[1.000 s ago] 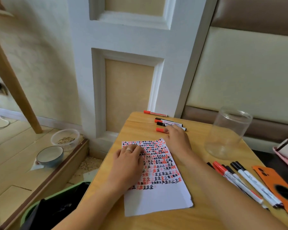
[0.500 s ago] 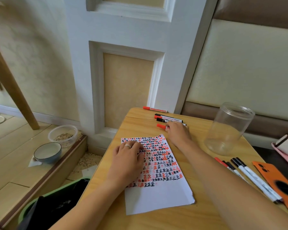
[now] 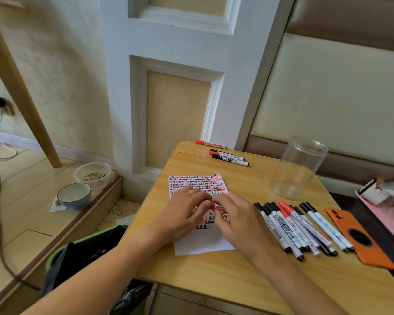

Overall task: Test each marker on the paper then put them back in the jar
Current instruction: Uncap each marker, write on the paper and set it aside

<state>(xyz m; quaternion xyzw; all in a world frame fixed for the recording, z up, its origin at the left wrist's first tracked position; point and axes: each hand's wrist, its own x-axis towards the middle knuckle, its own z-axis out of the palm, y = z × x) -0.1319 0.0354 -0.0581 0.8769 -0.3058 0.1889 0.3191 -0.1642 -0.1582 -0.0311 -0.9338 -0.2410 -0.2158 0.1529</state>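
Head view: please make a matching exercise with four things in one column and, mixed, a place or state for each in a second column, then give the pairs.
Things:
1. jar
2. red marker
3. orange phone case
4. paper

Places or states:
A. held between both hands
B. empty, upright on the table
C. lying at the table's right edge
D. flat under the hands, covered with red and black marks

Pairs: 1-B, 2-A, 3-C, 4-D
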